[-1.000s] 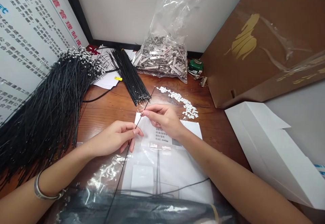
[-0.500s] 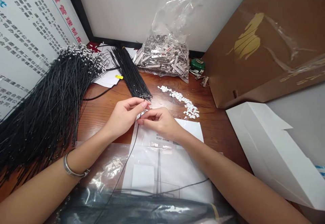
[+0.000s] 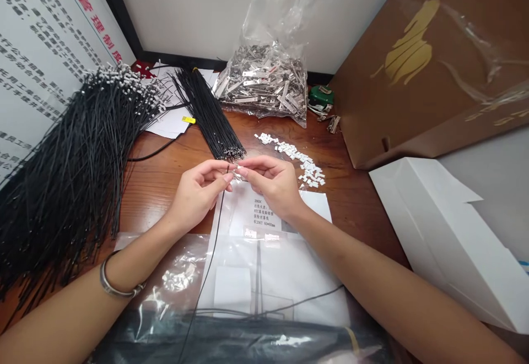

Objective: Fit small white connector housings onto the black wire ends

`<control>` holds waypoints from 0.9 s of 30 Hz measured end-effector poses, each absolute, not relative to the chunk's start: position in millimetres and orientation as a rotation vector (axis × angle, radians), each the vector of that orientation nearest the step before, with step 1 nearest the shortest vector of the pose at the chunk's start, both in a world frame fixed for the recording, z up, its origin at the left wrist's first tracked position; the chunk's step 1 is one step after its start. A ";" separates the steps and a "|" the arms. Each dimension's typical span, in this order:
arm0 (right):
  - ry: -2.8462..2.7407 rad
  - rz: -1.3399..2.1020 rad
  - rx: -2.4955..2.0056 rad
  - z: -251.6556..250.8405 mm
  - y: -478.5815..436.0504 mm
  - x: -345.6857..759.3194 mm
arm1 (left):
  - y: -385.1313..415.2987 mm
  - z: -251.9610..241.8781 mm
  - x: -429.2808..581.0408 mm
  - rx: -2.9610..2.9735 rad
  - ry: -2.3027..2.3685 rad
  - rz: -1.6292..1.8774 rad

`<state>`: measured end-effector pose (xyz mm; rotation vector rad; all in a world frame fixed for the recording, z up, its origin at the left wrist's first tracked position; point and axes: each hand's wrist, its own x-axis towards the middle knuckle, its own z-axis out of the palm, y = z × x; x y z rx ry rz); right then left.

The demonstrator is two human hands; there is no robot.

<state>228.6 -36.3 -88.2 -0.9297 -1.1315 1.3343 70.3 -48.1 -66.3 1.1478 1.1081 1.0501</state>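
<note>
My left hand [image 3: 198, 190] pinches the tip of a thin black wire [image 3: 210, 259] that trails down toward me over a clear plastic bag [image 3: 264, 276]. My right hand [image 3: 270, 179] meets it fingertip to fingertip and pinches something tiny at the wire's end; what it is stays too small to tell. A scatter of small white connectors [image 3: 297, 157] lies on the wooden table [image 3: 173, 171] just right of my hands. A tight bundle of black wires [image 3: 210, 113] ends right behind my fingers.
A big fan of black wires with white ends [image 3: 70, 160] covers the left side. A clear bag of metal clips [image 3: 264, 80] stands at the back. A brown cardboard box [image 3: 430, 61] and a white box [image 3: 450, 237] close off the right. A printed board [image 3: 37, 50] leans at left.
My left hand slid up the wire from its middle to its tip. My right hand drew back from the wire's far end, and both hands now meet at the tip.
</note>
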 end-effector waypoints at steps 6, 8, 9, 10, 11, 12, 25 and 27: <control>-1.196 1.261 -0.932 -88.0 -35.0 228.9 | -48.7 -67.2 69.4 1.212 1.111 1.031; -1.214 1.251 -0.943 -88.1 -34.7 229.2 | -49.6 -67.4 70.0 1.277 1.097 1.017; -1.223 1.248 -0.955 -88.2 -34.7 229.3 | -50.0 -67.6 70.3 1.306 1.088 1.015; -1.233 1.248 -0.971 -88.3 -34.9 229.6 | -50.4 -67.9 70.5 1.328 1.079 1.014; -1.246 1.251 -0.986 -88.4 -35.1 229.9 | -50.7 -68.2 70.7 1.343 1.072 1.014; -1.258 1.255 -0.997 -88.5 -35.3 230.4 | -50.9 -68.5 70.8 1.353 1.067 1.015; -1.264 1.307 -1.047 -86.4 -35.1 231.2 | -51.5 -66.5 70.8 1.362 1.096 1.027; -1.270 1.306 -1.043 -86.4 -35.1 231.4 | -51.7 -66.2 70.8 1.351 1.095 1.030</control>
